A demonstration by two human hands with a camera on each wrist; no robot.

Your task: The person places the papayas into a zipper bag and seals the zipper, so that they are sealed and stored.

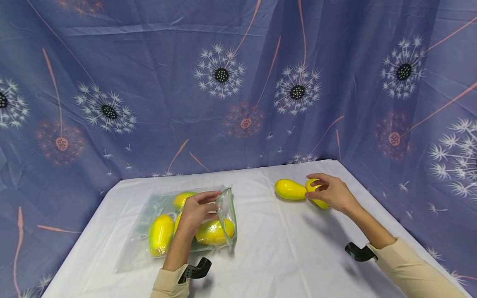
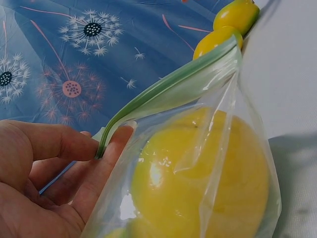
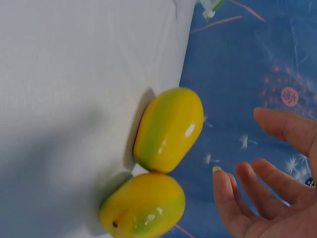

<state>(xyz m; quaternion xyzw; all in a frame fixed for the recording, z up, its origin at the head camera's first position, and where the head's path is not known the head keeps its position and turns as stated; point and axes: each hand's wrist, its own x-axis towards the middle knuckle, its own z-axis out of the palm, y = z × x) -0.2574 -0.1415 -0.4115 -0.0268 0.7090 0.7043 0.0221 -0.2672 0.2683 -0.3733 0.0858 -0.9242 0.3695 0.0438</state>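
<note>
A clear zip bag (image 1: 136, 246) with a green seal lies on the left half of the table with several yellow-green mangoes inside, one mango (image 1: 161, 235) near its left side. My left hand (image 1: 195, 213) reaches over the bag and pinches its green-edged mouth between thumb and fingers, raising that edge. Two loose mangoes touch each other at the back right: one mango (image 1: 290, 189) to the left, the other mango (image 1: 321, 203) partly hidden by my right hand (image 1: 333, 192). In the right wrist view the right fingers are spread and apart from both mangoes.
A white cloth (image 1: 268, 252) covers the table. Blue curtains (image 1: 167, 91) with dandelion prints hang close behind it and along both sides. A black wrist camera (image 1: 197, 269) sits on the left wrist, another black camera (image 1: 359, 251) on the right.
</note>
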